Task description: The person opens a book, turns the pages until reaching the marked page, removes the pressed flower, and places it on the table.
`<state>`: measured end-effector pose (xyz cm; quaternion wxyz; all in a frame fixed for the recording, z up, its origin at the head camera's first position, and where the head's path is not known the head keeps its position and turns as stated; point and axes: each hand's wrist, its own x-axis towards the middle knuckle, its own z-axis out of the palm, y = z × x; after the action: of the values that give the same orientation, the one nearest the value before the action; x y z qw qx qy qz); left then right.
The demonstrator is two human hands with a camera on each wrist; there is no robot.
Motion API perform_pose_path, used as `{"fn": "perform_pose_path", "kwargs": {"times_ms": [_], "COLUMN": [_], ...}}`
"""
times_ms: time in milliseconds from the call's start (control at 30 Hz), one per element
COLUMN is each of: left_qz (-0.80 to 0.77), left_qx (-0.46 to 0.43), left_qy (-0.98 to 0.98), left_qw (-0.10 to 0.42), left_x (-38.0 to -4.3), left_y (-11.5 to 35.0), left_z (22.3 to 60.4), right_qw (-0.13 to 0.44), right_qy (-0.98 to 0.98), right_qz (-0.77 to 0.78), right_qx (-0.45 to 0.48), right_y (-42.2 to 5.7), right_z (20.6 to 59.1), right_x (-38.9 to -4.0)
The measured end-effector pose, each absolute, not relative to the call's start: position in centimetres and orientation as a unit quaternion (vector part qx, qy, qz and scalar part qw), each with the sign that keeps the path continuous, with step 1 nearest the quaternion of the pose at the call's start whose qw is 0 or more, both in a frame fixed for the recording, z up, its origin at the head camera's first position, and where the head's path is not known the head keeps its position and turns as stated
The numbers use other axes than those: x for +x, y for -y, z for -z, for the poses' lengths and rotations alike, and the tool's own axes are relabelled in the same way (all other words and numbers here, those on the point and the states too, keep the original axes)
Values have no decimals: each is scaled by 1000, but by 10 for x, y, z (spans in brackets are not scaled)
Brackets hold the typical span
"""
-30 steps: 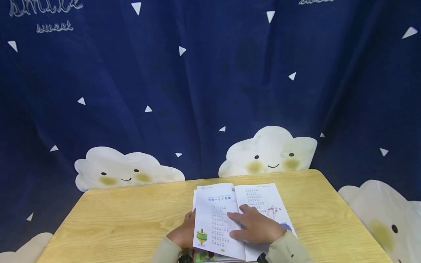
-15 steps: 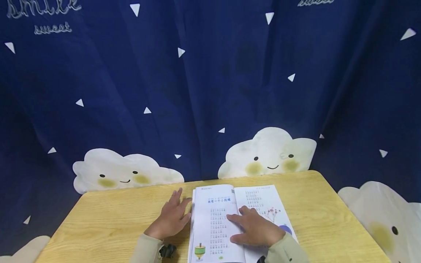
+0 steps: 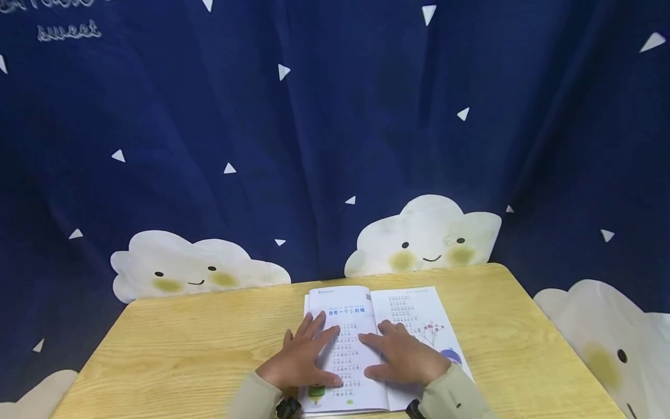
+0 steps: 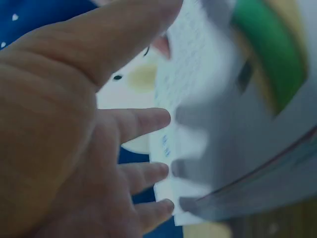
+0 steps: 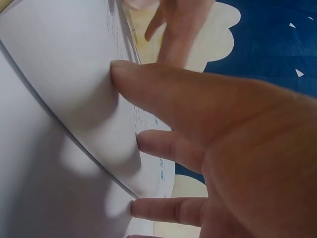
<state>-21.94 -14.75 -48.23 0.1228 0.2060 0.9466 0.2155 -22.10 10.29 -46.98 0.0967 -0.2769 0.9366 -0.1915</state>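
Note:
An open book lies on the wooden table, with lines of printed text on both pages. Over the left page my left hand spreads its fingers, partly covering a green and yellow spinning-top picture. In the left wrist view the fingertips stand close to the page, their shadows beside them. My right hand lies across the book's middle fold, fingers apart, its thumb and fingertips at the paper. Flowers and a purple shape are printed on the right page.
The light wooden table extends to both sides of the book. Behind it hangs a dark blue curtain with white triangles and smiling clouds, meeting the table's back edge.
My left hand moved from under the left page's outer edge out to the left, then back right onto the page. The lifted page has settled flatter. The right hand stays near the fold.

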Motion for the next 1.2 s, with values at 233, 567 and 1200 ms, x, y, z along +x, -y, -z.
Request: {"fn": "perform_pose_path", "kwargs": {"times_ms": [233,567,1200], "left_qz": [-186,-149,-147], "left_qx": [208,215,207], "left_qy": [-951,-959,-960], "left_qw": [133,111,118], "left_x": [-215,-218,-218], "left_y": [142,139,137], "left_z": [488,491,490], "right_qw": [95,108,98], "right_qy": [-937,-939,-930], "right_qz": [199,197,281], "right_qx": [-271,-261,-216], "right_y": [-102,-101,-125], "right_z": [469,470,449], "right_x": [-218,-221,-229]}}
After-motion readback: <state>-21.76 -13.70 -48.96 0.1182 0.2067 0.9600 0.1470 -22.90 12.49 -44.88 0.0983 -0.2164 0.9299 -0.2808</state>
